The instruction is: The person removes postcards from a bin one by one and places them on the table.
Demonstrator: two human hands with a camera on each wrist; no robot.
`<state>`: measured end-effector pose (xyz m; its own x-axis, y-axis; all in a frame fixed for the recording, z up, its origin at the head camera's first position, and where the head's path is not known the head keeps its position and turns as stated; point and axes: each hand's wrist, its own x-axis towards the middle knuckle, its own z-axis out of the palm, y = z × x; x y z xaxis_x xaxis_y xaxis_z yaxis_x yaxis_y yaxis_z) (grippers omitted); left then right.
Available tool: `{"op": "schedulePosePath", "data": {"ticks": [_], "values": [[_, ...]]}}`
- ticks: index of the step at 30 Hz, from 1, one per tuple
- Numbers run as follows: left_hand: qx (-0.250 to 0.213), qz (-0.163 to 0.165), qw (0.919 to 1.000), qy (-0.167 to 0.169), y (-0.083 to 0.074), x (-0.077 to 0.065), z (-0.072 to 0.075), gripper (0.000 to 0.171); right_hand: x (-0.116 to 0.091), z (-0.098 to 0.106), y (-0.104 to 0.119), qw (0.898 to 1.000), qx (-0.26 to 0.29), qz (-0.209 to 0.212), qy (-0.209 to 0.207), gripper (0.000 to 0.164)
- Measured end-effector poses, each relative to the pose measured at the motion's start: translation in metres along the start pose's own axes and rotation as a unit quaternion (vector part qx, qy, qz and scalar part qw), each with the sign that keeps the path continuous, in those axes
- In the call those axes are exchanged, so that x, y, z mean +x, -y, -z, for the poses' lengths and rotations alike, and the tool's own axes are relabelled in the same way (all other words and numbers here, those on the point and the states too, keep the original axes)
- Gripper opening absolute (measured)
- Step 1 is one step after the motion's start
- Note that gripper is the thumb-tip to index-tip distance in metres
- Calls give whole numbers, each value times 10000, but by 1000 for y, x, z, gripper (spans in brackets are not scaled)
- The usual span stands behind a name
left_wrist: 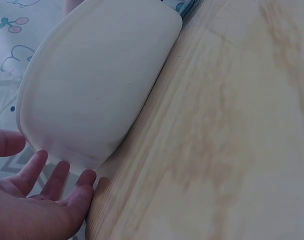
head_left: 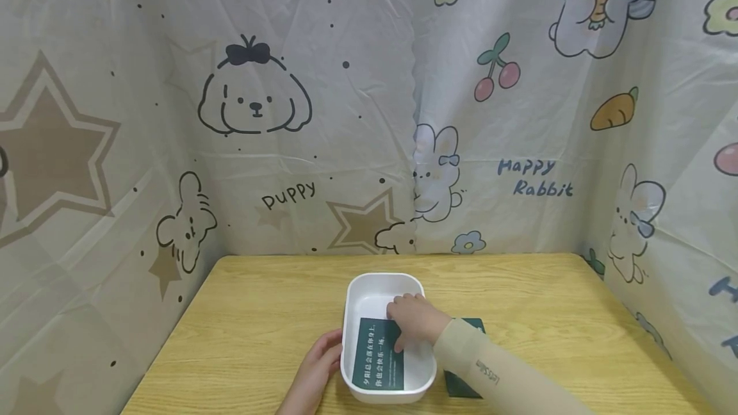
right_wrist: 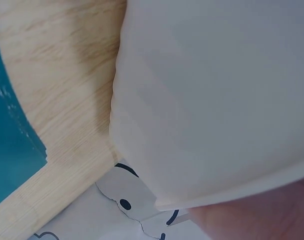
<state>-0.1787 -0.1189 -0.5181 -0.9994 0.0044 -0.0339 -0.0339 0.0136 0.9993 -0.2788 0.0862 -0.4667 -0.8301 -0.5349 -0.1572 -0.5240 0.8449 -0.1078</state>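
Note:
A white rounded box (head_left: 354, 287) stands on the table, its inside facing up. Inside its near part lies a dark green card (head_left: 377, 364) printed with white Chinese text. My right hand (head_left: 418, 319) reaches over the box's right rim and pinches the card near its upper right corner, the thumb overlapping the print. In the right wrist view, the box wall hides most of that hand. Relaxed fingers of my left hand (head_left: 323, 360) touch the box's left side; in the left wrist view, the fingertips (left_wrist: 87, 177) rest at the white wall.
Another dark green card (head_left: 461, 386) lies on the table right of the box, partly under my right forearm. The wooden table (head_left: 259, 312) ends at a patterned curtain (head_left: 357, 114) behind and at both sides.

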Motion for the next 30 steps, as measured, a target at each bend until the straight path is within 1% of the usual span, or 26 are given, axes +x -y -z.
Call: {"op": "schedulePosePath", "data": {"ticks": [9,19,30], "values": [[12,-35,10000,19,0,-1,-1,46,3,-1,1,10000,10,79,-46,53],[20,-47,10000,-17,1,0,0,46,6,5,6,9994,265,-16,201,51],[11,-55,10000,5,0,0,0,46,8,3,4,9993,254,-78,271,51]]}}
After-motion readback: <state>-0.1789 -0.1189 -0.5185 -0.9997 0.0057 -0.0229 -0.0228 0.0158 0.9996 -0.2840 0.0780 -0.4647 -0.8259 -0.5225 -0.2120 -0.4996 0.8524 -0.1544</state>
